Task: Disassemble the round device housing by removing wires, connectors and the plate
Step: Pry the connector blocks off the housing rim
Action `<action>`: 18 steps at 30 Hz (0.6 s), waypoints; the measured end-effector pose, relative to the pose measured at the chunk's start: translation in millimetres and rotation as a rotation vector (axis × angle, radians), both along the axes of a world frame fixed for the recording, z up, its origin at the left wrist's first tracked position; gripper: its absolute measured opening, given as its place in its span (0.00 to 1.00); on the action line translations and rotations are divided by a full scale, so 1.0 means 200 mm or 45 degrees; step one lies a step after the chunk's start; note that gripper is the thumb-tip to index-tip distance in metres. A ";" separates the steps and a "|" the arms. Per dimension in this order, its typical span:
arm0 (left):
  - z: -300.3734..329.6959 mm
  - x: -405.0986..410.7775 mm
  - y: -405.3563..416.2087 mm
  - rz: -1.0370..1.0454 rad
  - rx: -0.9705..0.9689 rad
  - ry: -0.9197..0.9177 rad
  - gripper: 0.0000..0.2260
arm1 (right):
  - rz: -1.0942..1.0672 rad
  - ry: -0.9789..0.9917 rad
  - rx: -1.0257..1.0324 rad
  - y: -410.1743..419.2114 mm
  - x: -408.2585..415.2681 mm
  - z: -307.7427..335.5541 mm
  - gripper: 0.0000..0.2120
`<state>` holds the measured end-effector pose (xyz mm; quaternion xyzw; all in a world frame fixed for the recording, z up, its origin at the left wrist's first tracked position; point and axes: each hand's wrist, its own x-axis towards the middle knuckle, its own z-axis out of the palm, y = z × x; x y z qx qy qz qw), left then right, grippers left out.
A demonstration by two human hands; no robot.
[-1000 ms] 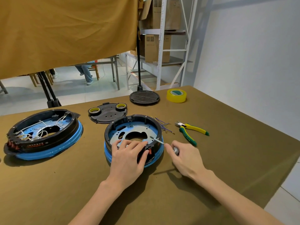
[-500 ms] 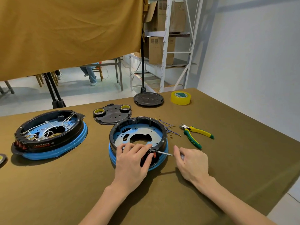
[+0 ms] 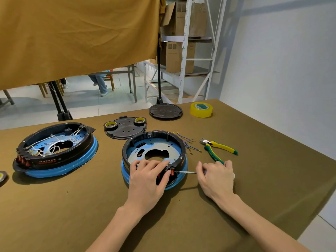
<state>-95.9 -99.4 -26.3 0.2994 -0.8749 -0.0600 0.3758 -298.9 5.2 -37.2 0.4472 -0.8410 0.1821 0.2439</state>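
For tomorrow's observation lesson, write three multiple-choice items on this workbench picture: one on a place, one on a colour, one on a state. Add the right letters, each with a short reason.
1. Where do the pliers lie?
A. right of the nearer housing
B. inside the farther housing
C. on the shelf

2. What colour is the tape roll at the table's far edge?
A. red
B. yellow
C. white

3. What is the right hand doing?
A. resting flat
B. gripping the pliers
C. holding a screwdriver to the nearer housing

Key: 1 A, they lie on the cloth to its right; 2 B, it is clear yellow; 3 C, the shaft runs from the fingers to the rim.
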 end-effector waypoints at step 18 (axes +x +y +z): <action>-0.01 -0.01 0.00 0.002 0.034 0.054 0.20 | -0.001 -0.179 0.113 0.00 -0.01 0.01 0.29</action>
